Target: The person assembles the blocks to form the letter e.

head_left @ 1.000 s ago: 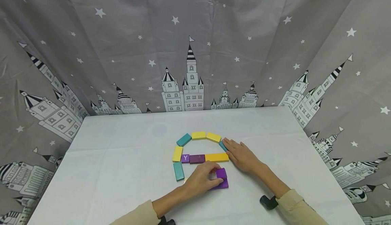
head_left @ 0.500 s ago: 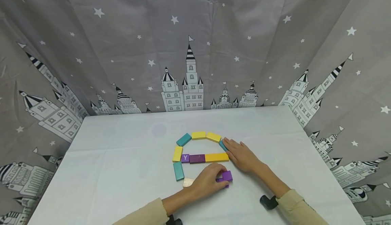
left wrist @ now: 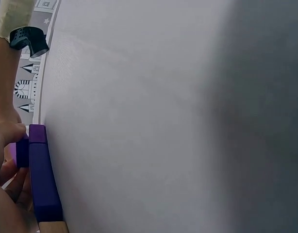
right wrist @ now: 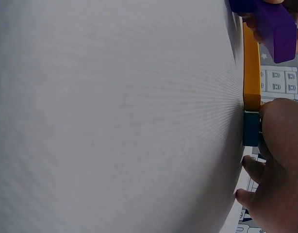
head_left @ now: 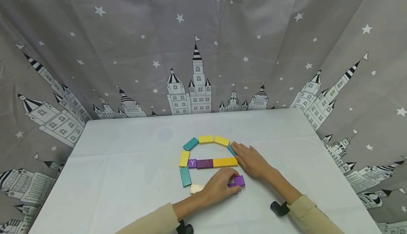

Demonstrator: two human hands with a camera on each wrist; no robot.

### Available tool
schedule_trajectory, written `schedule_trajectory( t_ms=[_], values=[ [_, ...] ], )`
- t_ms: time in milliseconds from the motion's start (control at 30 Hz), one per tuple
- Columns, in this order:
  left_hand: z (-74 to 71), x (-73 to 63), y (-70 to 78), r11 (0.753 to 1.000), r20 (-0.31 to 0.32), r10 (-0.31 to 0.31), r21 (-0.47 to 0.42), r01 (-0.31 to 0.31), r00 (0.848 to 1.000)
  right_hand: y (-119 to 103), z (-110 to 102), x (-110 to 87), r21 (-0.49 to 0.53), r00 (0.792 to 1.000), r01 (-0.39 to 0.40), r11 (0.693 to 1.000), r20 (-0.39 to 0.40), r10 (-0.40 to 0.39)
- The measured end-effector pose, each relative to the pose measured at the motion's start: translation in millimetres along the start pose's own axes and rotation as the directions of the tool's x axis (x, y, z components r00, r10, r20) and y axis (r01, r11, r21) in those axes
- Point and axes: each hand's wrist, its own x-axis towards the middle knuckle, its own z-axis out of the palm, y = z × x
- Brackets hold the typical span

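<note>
My left hand pinches a purple block between thumb and fingers, above the table near the lower right of a block outline. Partly hidden by that hand, another purple block lies on the table, with a pale wooden block at its left end. My right hand rests with extended fingers at a teal block on the outline's right side. The right wrist view shows the held purple block close to the yellow-orange bar, whose end meets the teal block.
The outline continues with yellow blocks, teal blocks and a middle row with a purple letter-Y cube and a dark purple block. All lie on a white table. A grey castle-print curtain stands behind it.
My left hand has moved to the right with the purple block, uncovering the pale wooden block. The right hand has stayed in place at the teal block.
</note>
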Motion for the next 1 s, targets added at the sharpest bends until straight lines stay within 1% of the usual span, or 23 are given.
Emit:
schedule_trajectory(
  t_ms=[300,500,667,867,1000],
  values=[
    [0.9,1.4,1.6,1.0,0.028,-0.02,0.012,0.02,0.999,0.2,-0.5,0.2,0.009,1.0,0.008,1.0,-0.008,-0.008],
    [2.5,2.0,1.3,1.0,0.051,-0.012,0.019,0.011,0.999,0.5,-0.3,-0.5,0.011,1.0,0.001,1.0,-0.003,-0.001],
    [4.5,1.0,2.2,0.999,0.056,-0.005,0.039,0.002,0.998,1.6,1.1,-0.7,0.006,1.0,0.004,1.0,0.002,-0.004],
    [6.8,1.0,4.2,0.996,0.051,0.005,0.088,-0.01,0.999,1.8,0.2,-1.7,0.011,1.0,0.007,1.0,0.004,-0.007],
    [7.1,1.2,5.8,0.995,0.052,0.004,0.102,-0.009,0.999,2.6,0.6,-2.1,0.011,1.0,0.007,1.0,-0.002,-0.007]
  ],
)
